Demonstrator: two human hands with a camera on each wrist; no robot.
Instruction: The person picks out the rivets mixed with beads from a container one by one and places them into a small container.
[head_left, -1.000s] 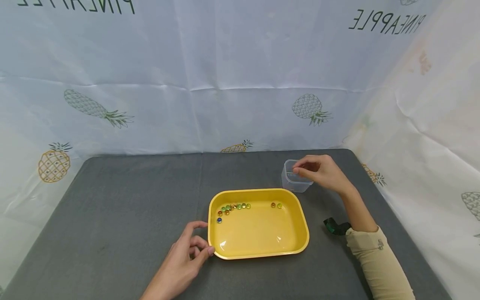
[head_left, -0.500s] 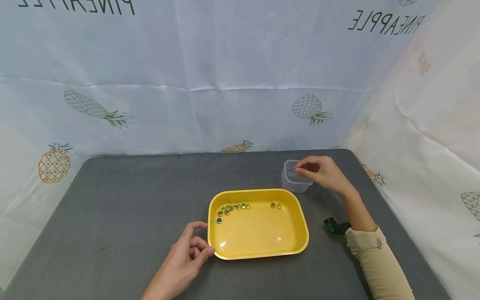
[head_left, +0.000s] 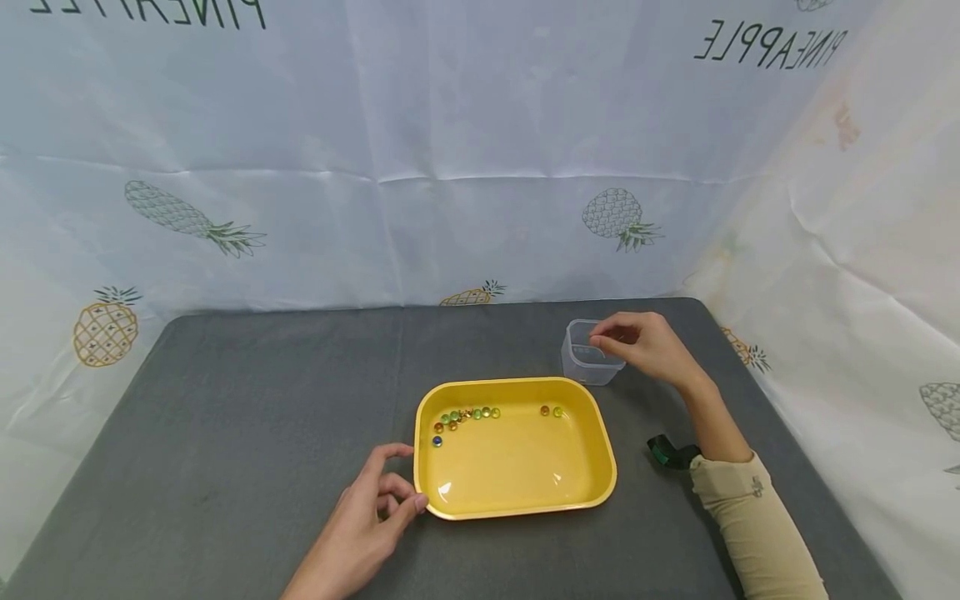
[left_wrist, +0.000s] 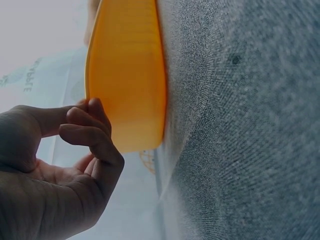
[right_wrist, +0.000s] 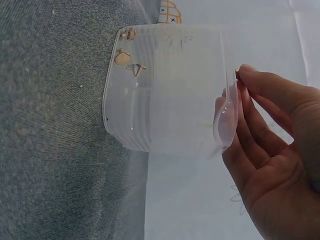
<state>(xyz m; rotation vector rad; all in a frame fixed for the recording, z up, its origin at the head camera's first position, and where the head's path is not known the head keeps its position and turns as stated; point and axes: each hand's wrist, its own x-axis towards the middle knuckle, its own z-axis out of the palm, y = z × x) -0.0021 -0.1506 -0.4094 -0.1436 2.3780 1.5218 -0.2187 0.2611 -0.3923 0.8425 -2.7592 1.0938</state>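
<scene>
A yellow tray [head_left: 517, 471] lies on the grey table. Glass marbles [head_left: 480, 413] line its far left corner, with small gold-coloured bits among them. My left hand [head_left: 378, 508] holds the tray's near left corner, thumb on the rim and fingers bent against the outer wall. Over the open mouth of a clear plastic tub [head_left: 592, 367], my right hand [head_left: 652, 346] has its thumb and fingertips together. The right wrist view shows a small brown piece [right_wrist: 237, 74] at those fingertips, mostly hidden. Inside the tub's bottom lie a few small gold-coloured metal pieces [right_wrist: 122, 57] with round heads.
Behind the table hangs a white cloth [head_left: 300, 233] printed with pineapples, continuing along the right side. A black and green strap-like object [head_left: 667, 452] shows by the right forearm. The tub stands just beyond the tray's far right corner.
</scene>
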